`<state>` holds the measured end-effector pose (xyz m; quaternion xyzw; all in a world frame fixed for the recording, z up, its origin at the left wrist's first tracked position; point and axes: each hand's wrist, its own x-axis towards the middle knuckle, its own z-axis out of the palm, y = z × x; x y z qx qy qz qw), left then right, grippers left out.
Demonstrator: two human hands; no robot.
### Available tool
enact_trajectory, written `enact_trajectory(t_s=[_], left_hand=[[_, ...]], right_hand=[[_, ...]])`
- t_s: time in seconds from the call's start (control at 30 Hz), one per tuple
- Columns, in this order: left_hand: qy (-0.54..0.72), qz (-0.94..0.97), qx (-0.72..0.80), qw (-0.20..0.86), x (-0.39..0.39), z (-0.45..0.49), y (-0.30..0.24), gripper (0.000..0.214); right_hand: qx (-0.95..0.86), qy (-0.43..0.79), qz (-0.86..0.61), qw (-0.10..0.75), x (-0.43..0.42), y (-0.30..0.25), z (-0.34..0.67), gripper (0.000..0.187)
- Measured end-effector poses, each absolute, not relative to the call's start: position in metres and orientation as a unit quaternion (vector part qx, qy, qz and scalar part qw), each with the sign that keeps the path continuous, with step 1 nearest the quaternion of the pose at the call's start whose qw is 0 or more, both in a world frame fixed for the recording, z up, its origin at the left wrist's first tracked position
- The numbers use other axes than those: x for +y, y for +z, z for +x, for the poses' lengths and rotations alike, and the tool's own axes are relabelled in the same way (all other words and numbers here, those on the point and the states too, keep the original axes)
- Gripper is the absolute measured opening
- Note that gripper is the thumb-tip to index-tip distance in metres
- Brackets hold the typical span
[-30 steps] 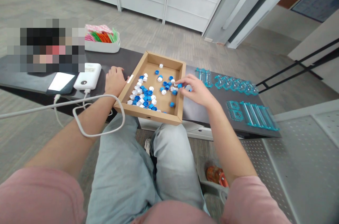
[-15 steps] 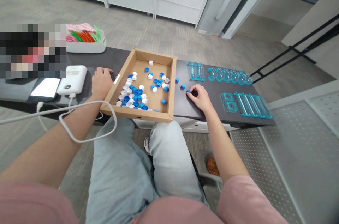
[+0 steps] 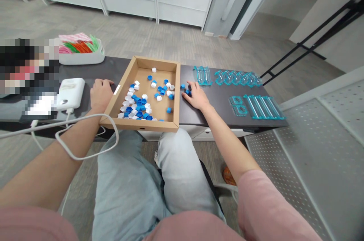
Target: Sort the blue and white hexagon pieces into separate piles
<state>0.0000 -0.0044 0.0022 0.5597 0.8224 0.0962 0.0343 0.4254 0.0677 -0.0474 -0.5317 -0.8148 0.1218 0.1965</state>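
Note:
A shallow cardboard box (image 3: 176, 98) holds a loose spread of small blue and white hexagonal pieces (image 3: 139, 106). My left hand (image 3: 101, 93) rests on the dark table just outside the box's left wall, fingers loosely bent and partly hidden, with nothing visible in it. To the right of the box, my right hand (image 3: 196, 96) is low over the tabletop, its thumb and fingers apart around small blue hexagonal pieces (image 3: 187, 92). Another blue hexagonal piece (image 3: 182, 86) sits between that hand and the box wall. The palm hides whatever lies beneath it.
Clear teal-edged plastic parts lie on the table's right: a short set (image 3: 203, 75), a wavy row (image 3: 238, 78), small square frames (image 3: 238, 106) and long tubes (image 3: 264, 107). At left are a white power bank (image 3: 70, 93), a white cable (image 3: 85, 116) and a white basket (image 3: 82, 57) of coloured sticks.
My right hand has moved left along the blue pieces toward the box, and its fingers have spread from a pinch. My left hand stays beside the box. The whole view has shifted slightly.

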Motion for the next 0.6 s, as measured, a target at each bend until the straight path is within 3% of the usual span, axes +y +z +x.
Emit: enact_trajectory(t_s=[0.23, 0.6], left_hand=[[0.071, 0.556, 0.828, 0.023, -0.003, -0.003, 0.0, 0.058], [0.095, 0.563, 0.82, 0.036, -0.007, -0.001, 0.004, 0.063]], right_hand=[[-0.818, 0.086, -0.549, 0.148, 0.077, -0.033, 0.402, 0.05], [-0.836, 0.076, -0.504, 0.204, 0.079, -0.046, 0.421, 0.025]])
